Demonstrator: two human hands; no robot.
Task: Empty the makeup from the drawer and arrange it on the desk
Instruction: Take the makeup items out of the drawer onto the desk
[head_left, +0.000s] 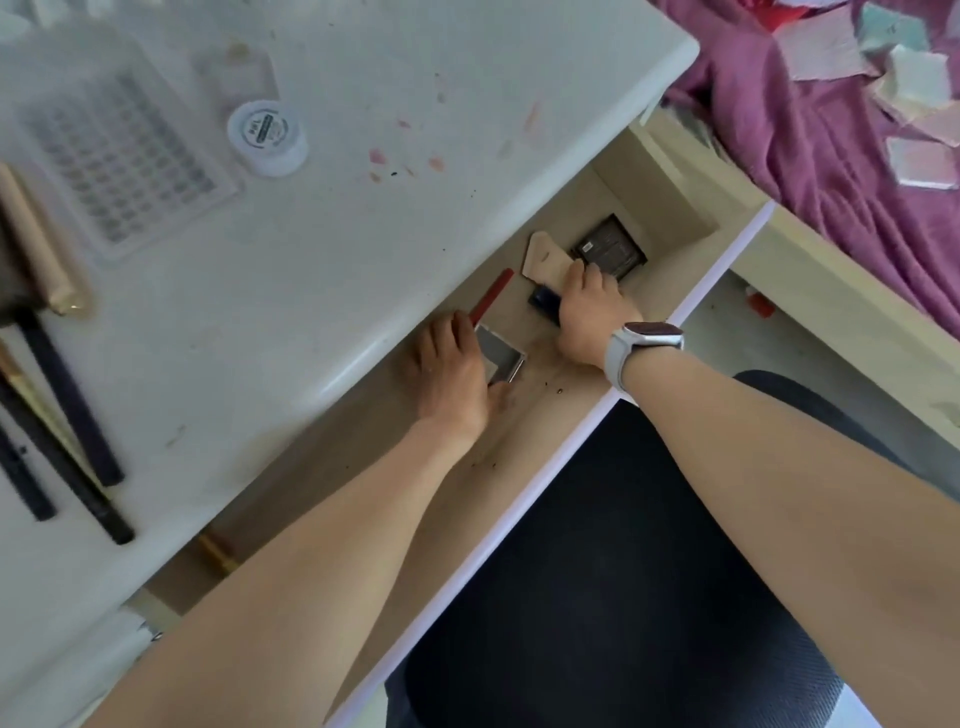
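Both hands in open drawer (613, 415) at desk (363, 218) edge: left hand (457, 374) grips silver compact (501, 358) w/ red pencil (491, 293) at 12, right hand (589, 312) curls over tan case (550, 262), dark palette (610, 249) at 1.

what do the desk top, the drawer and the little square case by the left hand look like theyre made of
Desk top: smooth white, faintly glossy, likely plastic or laminate; light glints along its rounded edge.
Drawer: pale beige board with a matte finish, probably laminated wood, with a white front edge.
Square case under the left hand: shiny silver-grey, metal or metallised plastic; it is too blurred to tell which.
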